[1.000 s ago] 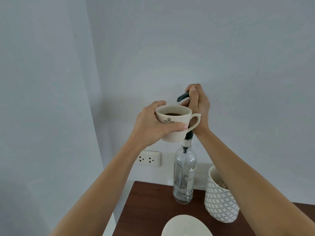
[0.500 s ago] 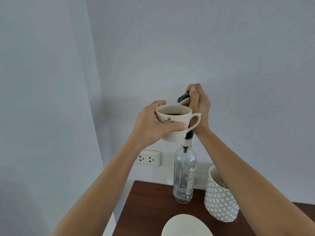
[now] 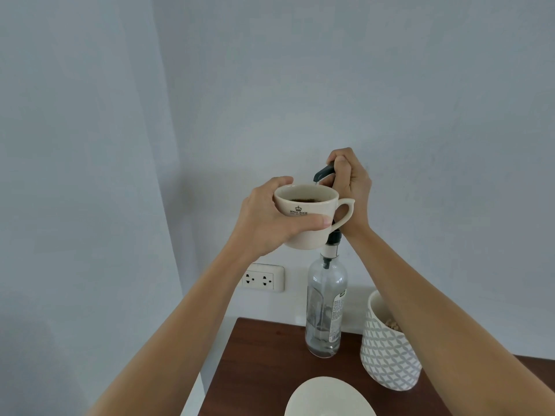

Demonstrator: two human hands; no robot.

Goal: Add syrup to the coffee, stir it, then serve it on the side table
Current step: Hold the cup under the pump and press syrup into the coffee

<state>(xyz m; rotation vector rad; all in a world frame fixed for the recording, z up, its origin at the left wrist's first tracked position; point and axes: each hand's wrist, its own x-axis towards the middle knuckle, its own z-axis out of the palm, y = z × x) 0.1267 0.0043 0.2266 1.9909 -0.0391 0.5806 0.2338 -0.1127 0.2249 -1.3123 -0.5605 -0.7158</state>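
Step in hand: dosing syrup. The left hand grasps the cream ceramic cup of dark coffee, held up beside the clear glass syrup bottle, rim under the dark pump spout. The right hand is clenched on the pump head; the bottle looks nearly empty. Right of it, a white patterned jar holds brownish contents. Next, judged: release the pump, lower the cup to the brown wooden surface, stir

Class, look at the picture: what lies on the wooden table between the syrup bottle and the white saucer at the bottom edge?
Nothing: in the head view, the table is bare wood between the syrup bottle and the saucer.
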